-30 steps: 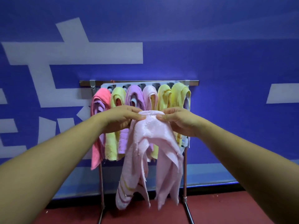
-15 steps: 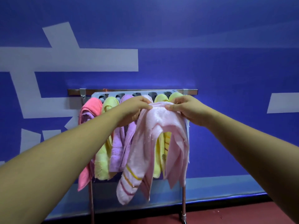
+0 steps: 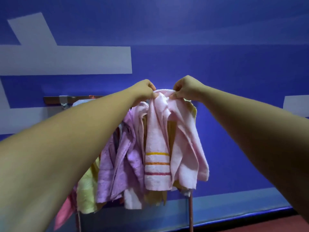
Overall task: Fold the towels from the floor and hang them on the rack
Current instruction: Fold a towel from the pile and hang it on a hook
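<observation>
Head view showed both hands raised at the top of the rack [image 3: 55, 99]. Left hand [image 3: 143, 91] and right hand [image 3: 187, 88] each pinched the upper fold of a pale pink towel [image 3: 157, 144] with curled fingers. It hung down in front of the purple towel [image 3: 120, 158] and yellow towel [image 3: 87, 193], against a blue wall [image 3: 217, 39].

Pale pink towel [image 3: 157, 148]: folded over, bunched at the top, pinched there between left hand [image 3: 143, 91] and right hand [image 3: 187, 89]; hangs in long folds, with yellow, orange and red stripes near the hem. Held at the right end of the metal rack [image 3: 53, 99], top just above bar level. Draped side by side to the left: lilac towel [image 3: 117, 164], yellow-green towel [image 3: 87, 195], coral towel [image 3: 64, 213]
</observation>
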Demonstrator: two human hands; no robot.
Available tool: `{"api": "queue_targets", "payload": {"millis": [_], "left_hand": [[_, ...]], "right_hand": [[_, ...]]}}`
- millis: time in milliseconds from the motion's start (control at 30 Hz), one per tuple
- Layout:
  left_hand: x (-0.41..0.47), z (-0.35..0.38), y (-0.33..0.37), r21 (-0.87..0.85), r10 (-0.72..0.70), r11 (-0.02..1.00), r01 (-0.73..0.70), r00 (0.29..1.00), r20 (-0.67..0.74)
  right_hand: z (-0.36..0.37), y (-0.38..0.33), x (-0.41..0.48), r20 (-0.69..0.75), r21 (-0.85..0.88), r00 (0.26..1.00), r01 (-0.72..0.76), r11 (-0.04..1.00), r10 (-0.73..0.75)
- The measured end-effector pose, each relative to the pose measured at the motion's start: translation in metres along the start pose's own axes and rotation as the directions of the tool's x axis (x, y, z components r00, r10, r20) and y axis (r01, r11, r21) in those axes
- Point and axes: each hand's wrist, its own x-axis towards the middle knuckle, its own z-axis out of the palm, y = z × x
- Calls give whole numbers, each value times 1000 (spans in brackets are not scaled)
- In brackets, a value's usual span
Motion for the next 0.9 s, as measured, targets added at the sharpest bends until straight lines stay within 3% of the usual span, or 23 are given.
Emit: {"api": "queue_targets", "payload": {"millis": [67,200,267,367,500,600,700,767,833,900], "left_hand": [[11,10,-11,32,5,999,-3,998,-62],[24,22,-30,389,150,914,-112,986,-69],[27,25,-37,465,186,874,-144,982,-45],[25,27,-42,532,236,824,-195,972,-9],[14,28,-41,632,419,708,-315,908,-18],[-2,36,-29,641,365,709,-294,931,23],[-23,45,-14,612,240,770,-180,971,-17],[-31,49,-9,512,176,843,-166,984,28],[-33,57,-15,253,141,953,-166,984,112],[-29,63,-24,-85,85,994,-76,990,115]], "right_hand": [[16,6,11,-123,-28,992,-8,1000,5],[47,16,25,-259,-169,963,26,985,-70],[53,20,26,-290,-223,952,32,974,-97],[53,20,15,-271,-230,953,74,970,-137],[54,19,-5,-262,-399,941,96,912,-214],[58,19,-12,-241,-329,962,46,943,-131],[68,14,-17,-180,-185,981,35,982,-69],[77,13,-21,-149,-112,989,-1,994,-16],[89,17,-21,-91,102,995,-29,994,38],[98,24,-23,-48,469,997,-35,883,64]]}}
